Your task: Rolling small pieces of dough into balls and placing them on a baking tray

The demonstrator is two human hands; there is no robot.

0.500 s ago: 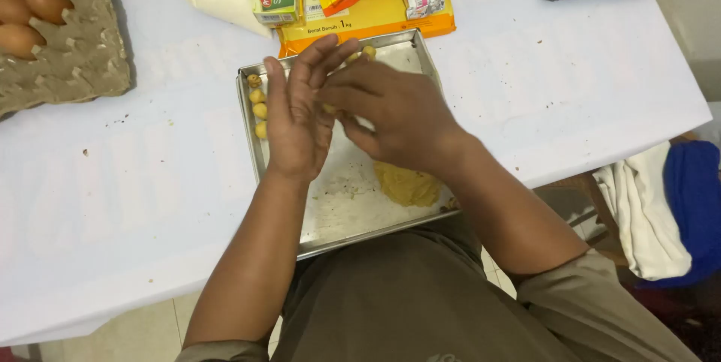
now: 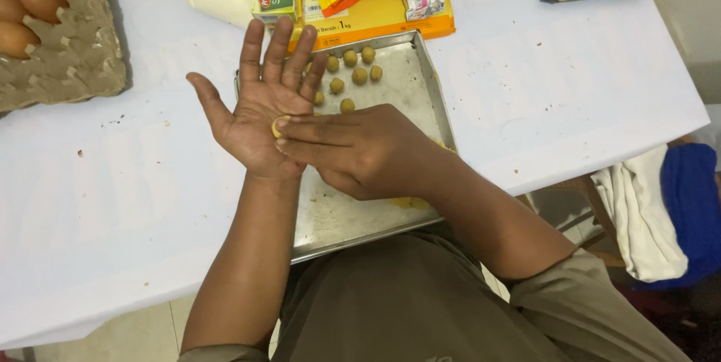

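The single head camera looked steeply down from close above the tabletop [image 2: 526, 92], facing toward 12 o'clock.
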